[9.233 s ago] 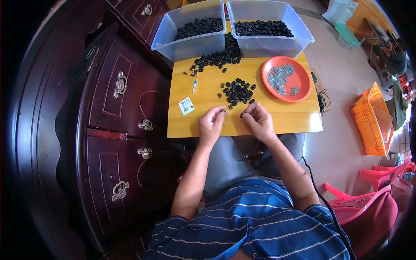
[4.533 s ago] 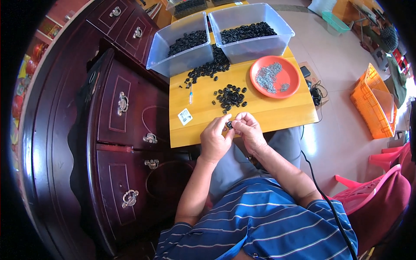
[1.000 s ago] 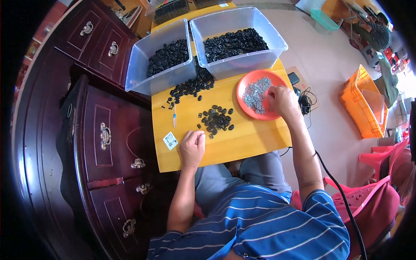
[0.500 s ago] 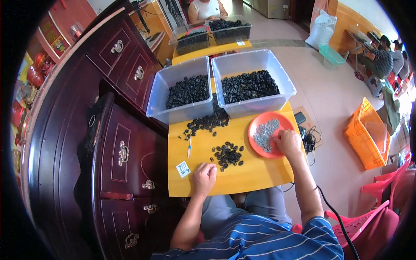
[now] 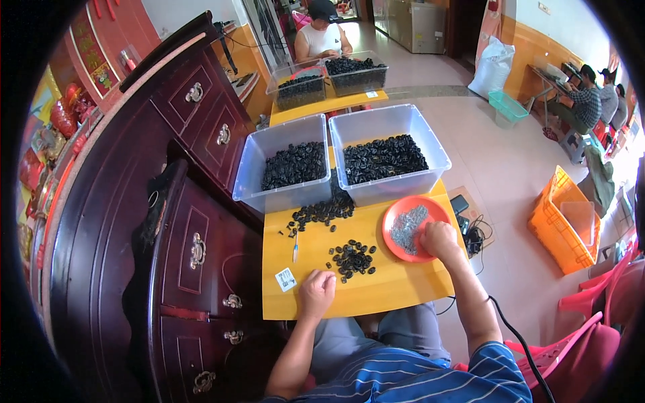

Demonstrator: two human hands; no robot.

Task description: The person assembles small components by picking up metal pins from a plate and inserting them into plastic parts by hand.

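Observation:
My right hand (image 5: 439, 240) reaches over the right side of a red-orange plate (image 5: 437, 212), its fingers bent down beside a heap of small silvery metal pieces (image 5: 407, 228). Whatever its fingertips pinch is hidden. My left hand (image 5: 318, 293) rests near the front edge of the yellow table (image 5: 376, 293), fingers curled in; anything inside them cannot be made out. Just beyond it lies a small pile of black oval parts (image 5: 352, 258). To its left are a white printed label (image 5: 285, 279) and a thin blue-and-white pen-like tool (image 5: 295, 250).
Two clear plastic bins (image 5: 282, 195) (image 5: 390, 191) of black parts stand at the table's far side, with more parts spilled before them. A dark wooden cabinet (image 5: 181, 248) borders the left. An orange crate (image 5: 561, 232) stands on the floor at right. Opposite sits another person (image 5: 322, 40).
The view has tilted up slightly, so the table and bins sit lower in the picture. My right hand stays at the plate's right side; my left hand keeps its place on the table.

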